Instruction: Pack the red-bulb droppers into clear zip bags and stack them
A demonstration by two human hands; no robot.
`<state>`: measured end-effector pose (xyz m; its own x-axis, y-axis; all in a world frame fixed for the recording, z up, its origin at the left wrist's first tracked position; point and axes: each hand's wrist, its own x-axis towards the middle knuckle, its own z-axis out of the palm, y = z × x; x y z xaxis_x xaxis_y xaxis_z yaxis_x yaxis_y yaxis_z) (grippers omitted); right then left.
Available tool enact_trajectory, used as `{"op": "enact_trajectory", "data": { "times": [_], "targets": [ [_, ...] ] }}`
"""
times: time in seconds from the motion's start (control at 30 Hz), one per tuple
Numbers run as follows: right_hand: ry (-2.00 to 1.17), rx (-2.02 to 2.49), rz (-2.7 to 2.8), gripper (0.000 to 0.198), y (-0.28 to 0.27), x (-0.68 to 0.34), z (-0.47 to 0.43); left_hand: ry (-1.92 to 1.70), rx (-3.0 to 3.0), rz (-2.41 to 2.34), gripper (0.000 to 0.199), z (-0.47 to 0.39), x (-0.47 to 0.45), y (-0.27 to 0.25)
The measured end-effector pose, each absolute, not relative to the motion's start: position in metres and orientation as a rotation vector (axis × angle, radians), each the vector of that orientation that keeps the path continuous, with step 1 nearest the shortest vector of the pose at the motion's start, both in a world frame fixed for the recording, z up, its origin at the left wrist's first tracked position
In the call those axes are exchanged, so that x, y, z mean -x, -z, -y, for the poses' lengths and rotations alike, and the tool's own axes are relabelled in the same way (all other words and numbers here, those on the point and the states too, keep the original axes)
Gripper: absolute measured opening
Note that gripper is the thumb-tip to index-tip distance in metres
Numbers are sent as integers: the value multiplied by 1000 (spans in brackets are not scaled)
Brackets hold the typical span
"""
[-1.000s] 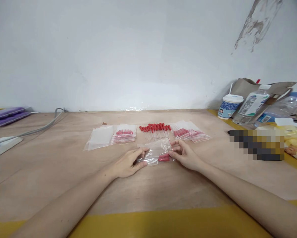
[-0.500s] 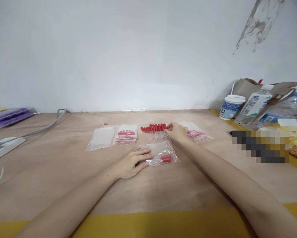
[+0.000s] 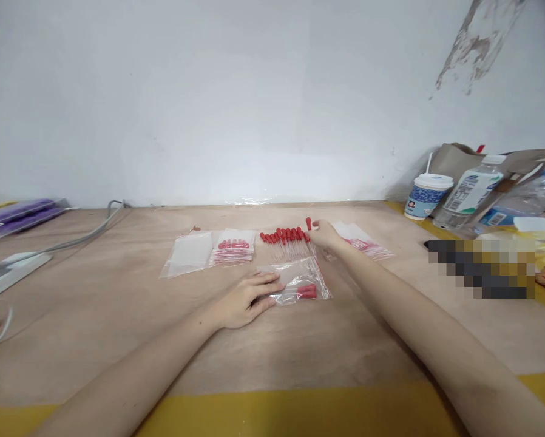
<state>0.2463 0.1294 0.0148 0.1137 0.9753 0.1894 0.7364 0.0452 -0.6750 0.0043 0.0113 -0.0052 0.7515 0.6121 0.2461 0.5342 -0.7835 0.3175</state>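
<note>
Palm down on the table, my left hand (image 3: 249, 298) has its fingers spread across the left part of a clear zip bag (image 3: 295, 276). Inside that bag lie droppers with red bulbs (image 3: 306, 292). My right hand (image 3: 323, 235) pinches a dropper (image 3: 308, 224) whose red bulb sticks up above the fingertips. Just left of it lies a row of several glass droppers (image 3: 284, 235), red bulbs towards the wall. Flat empty bags (image 3: 190, 250) and a stack of filled bags (image 3: 233, 252) lie to the left. More bags (image 3: 361, 237) are partly hidden behind my right hand.
On the right stand a paper cup (image 3: 425, 197) with a straw and a plastic bottle (image 3: 470, 191), among other packaging. A power strip (image 3: 22, 270) with a grey cable (image 3: 84, 233) lies on the left. Purple packets (image 3: 22, 211) rest at the far left.
My right hand has shifted slightly up and right, lifting one dropper so its red bulb stands above the row. My left hand stays on the bag.
</note>
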Motion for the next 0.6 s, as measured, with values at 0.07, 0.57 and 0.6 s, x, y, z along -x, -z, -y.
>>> {"op": "enact_trajectory", "data": {
  "times": [0.07,0.57,0.6],
  "targets": [
    [-503,1659,1636,55,-13,-260,-115,-496,-2722,-912,37,-12,-4,6],
    [-984,1085,1124,45,30,-271,-44,-478,-2728,-945,42,-11,-4,5],
    [-1041,1072,1128,40,31,-270,-42,-474,-2724,-952,43,-11,-4,4]
  ]
}}
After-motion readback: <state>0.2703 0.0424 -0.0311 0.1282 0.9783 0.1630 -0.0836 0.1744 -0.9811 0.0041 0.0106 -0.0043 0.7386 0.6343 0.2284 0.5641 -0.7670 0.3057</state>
